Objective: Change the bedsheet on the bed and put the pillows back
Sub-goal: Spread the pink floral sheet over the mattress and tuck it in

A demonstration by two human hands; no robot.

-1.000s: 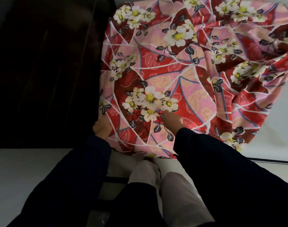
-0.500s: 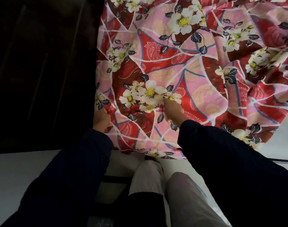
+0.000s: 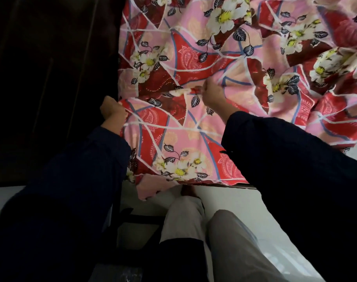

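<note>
Head view. Looking straight down past dark sleeves (image 3: 295, 159) and pale trousers (image 3: 230, 245) at the sheet (image 3: 194, 129), which is lying spread but rumpled, its near edge hanging a little over the floor (image 3: 230, 200).

Gripping the sheet's left border with the left hand (image 3: 112, 110), fingers curled into a fist round the cloth, just beside a dark panel (image 3: 51, 78). Pinching a raised fold (image 3: 183, 91) near the sheet's middle with the right hand (image 3: 214, 94), fingers closed on the bunched cloth. Drawing the cloth taut between the two hands, judging by the ridge running from one to the other. Finding no pillows anywhere in view, and nothing of the bed itself, hidden under the cloth.

Probably squaring the sheet, with tucking and pillows not yet done.

Risking a skewed lay: pulling harder on one side would likely be dragging the far part off line, where heavy creases are bunching at upper right. Risking a slipped pinch: holding a mere fold rather than a hem, so a firm tug could be freeing the cloth and losing the tension. Risking the near corner (image 3: 147, 188), dangling pale side out close to the knees, catching underfoot or trailing on the floor. Risking knuckles knocking the panel, the left hand working so close to it. Working in dim light as well, making a crooked edge easy to miss.
</note>
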